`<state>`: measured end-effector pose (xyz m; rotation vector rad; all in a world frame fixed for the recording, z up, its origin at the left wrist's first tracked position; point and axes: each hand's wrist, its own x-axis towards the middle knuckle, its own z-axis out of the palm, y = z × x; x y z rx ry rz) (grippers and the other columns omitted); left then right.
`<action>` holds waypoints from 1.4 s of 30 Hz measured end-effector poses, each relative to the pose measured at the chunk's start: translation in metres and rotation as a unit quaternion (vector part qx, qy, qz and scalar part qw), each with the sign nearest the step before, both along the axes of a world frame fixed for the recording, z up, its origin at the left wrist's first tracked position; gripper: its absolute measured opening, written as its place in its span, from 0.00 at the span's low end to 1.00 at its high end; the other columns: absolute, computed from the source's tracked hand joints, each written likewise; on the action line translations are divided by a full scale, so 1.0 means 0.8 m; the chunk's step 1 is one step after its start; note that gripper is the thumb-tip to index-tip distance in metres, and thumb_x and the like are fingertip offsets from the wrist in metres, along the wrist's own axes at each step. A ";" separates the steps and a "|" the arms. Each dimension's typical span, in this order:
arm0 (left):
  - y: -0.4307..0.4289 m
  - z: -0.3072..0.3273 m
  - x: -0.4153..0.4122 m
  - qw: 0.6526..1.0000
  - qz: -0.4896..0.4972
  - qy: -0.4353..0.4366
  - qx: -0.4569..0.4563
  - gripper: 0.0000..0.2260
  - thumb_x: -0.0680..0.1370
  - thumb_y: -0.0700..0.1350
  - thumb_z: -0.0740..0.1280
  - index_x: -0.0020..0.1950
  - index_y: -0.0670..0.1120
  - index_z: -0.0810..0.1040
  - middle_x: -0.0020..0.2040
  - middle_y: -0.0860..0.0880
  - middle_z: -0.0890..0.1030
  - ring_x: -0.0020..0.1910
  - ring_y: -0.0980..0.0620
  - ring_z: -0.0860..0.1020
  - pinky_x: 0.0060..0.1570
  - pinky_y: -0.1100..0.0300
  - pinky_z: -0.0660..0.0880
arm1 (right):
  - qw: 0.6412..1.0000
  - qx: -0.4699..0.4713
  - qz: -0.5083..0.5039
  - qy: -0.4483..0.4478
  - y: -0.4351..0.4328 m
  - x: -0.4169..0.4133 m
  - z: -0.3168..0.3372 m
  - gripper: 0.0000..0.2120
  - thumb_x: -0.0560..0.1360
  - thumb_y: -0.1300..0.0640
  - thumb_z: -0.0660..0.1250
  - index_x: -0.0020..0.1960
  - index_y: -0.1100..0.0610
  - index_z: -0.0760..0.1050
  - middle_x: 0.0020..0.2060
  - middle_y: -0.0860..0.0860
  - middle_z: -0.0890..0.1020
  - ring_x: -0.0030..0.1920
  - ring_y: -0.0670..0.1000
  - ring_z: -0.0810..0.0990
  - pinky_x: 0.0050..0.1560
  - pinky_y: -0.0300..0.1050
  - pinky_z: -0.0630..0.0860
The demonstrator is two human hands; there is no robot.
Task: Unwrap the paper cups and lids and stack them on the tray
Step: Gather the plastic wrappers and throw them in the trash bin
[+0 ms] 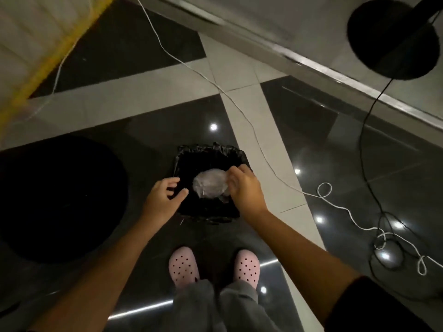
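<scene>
a person is standing on a glossy dark tiled floor (167, 130) and looking straight down. pale grey tile bands (251, 111) are crossing the dark tiles, and small round lights are reflecting in the polish to the right. just beyond the feet, a small bin lined with a crinkled black plastic bag (206, 152) is sitting on the dark tile.

the right hand (244, 188) is hanging over the bin's right side, its fingers curling and pinching the right edge of a crumpled clear plastic wrap (209, 186), which is sitting over the bin's open mouth. whether the wrap is touching the bag is not showing. the left hand (163, 197) is hovering at the bin's left edge, fingers spreading wide and holding nothing.

a thin white cord (239, 104) is running from far left across the floor and looping at the right, near a black cable (366, 130) trailing from a round black base (388, 39) at far right. a large round black shape (60, 197) is lying at the left. a metal strip (335, 75) is edging the far side. pink perforated clogs (183, 265) and grey trousers (215, 305) are showing nearest.
</scene>
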<state>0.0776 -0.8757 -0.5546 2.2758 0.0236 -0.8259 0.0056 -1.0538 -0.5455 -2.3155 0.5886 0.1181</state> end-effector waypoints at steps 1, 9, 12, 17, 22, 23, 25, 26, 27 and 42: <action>0.002 -0.011 0.006 1.000 -0.007 -0.022 0.011 0.17 0.76 0.44 0.67 0.64 0.44 0.73 0.61 0.44 0.73 0.55 0.48 0.75 0.51 0.58 0.71 | 0.999 -0.026 0.034 0.003 0.000 0.005 -0.016 0.05 0.74 0.65 0.62 0.49 0.64 0.74 0.47 0.59 0.73 0.45 0.58 0.74 0.38 0.51 0.71; 0.015 -0.089 0.052 0.992 -0.014 -0.121 0.022 0.15 0.75 0.37 0.66 0.63 0.41 0.74 0.59 0.41 0.74 0.52 0.47 0.76 0.50 0.58 0.70 | 0.948 -0.123 0.266 0.120 0.014 0.052 -0.138 0.21 0.76 0.65 0.61 0.68 0.60 0.66 0.69 0.59 0.62 0.68 0.60 0.62 0.54 0.53 0.73; 0.015 -0.106 0.062 0.990 -0.016 -0.141 0.006 0.14 0.76 0.37 0.65 0.62 0.43 0.74 0.57 0.46 0.72 0.53 0.49 0.75 0.52 0.59 0.70 | 0.935 -0.082 0.287 0.193 0.030 0.064 -0.185 0.19 0.78 0.65 0.56 0.69 0.61 0.65 0.68 0.59 0.63 0.68 0.60 0.64 0.61 0.55 0.71; 0.014 -0.110 0.055 0.982 -0.052 -0.182 0.011 0.14 0.76 0.38 0.65 0.61 0.44 0.75 0.57 0.47 0.72 0.54 0.53 0.72 0.55 0.60 0.69 | 0.921 -0.018 0.263 0.287 0.043 0.057 -0.213 0.19 0.81 0.57 0.53 0.72 0.55 0.63 0.69 0.58 0.66 0.67 0.60 0.68 0.64 0.54 0.69; 0.014 -0.061 0.027 0.983 -0.077 -0.164 0.012 0.13 0.76 0.37 0.65 0.60 0.44 0.76 0.57 0.46 0.74 0.55 0.51 0.74 0.53 0.59 0.70 | 0.964 0.049 0.160 0.206 0.035 0.041 -0.142 0.20 0.81 0.58 0.52 0.72 0.57 0.62 0.70 0.56 0.64 0.67 0.59 0.67 0.65 0.51 0.67; 0.013 -0.045 0.019 0.984 -0.085 -0.156 0.016 0.13 0.76 0.38 0.65 0.60 0.44 0.76 0.57 0.46 0.74 0.56 0.50 0.74 0.53 0.58 0.71 | 0.970 0.059 0.141 0.188 0.032 0.036 -0.120 0.19 0.81 0.58 0.53 0.71 0.58 0.64 0.69 0.57 0.66 0.66 0.60 0.68 0.64 0.51 0.68; 0.009 -0.007 0.006 0.985 -0.102 -0.139 0.023 0.13 0.76 0.38 0.64 0.60 0.45 0.76 0.58 0.47 0.74 0.57 0.49 0.74 0.54 0.58 0.71 | 0.979 0.078 0.109 0.156 0.027 0.024 -0.071 0.17 0.80 0.59 0.54 0.68 0.59 0.68 0.66 0.58 0.69 0.63 0.60 0.71 0.62 0.50 0.70; 0.006 0.015 -0.001 0.985 -0.107 -0.131 0.023 0.13 0.76 0.38 0.64 0.60 0.45 0.76 0.58 0.47 0.74 0.58 0.49 0.74 0.54 0.59 0.70 | 0.981 0.085 0.097 0.142 0.024 0.018 -0.044 0.17 0.80 0.59 0.55 0.67 0.60 0.70 0.64 0.58 0.70 0.61 0.60 0.72 0.62 0.51 0.70; 0.003 0.037 -0.007 0.986 -0.112 -0.125 0.023 0.13 0.76 0.38 0.64 0.60 0.45 0.76 0.58 0.47 0.74 0.58 0.50 0.74 0.54 0.60 0.70 | 0.983 0.090 0.088 0.132 0.020 0.011 -0.016 0.16 0.80 0.59 0.55 0.66 0.61 0.71 0.63 0.58 0.71 0.60 0.59 0.73 0.61 0.51 0.71; -0.030 0.400 -0.125 0.975 -0.133 -0.159 -0.074 0.10 0.77 0.42 0.65 0.58 0.49 0.77 0.54 0.55 0.73 0.55 0.58 0.73 0.55 0.65 0.67 | 0.990 0.133 0.037 -0.008 -0.018 -0.100 0.387 0.14 0.78 0.61 0.60 0.62 0.60 0.73 0.59 0.56 0.75 0.51 0.50 0.76 0.53 0.35 0.70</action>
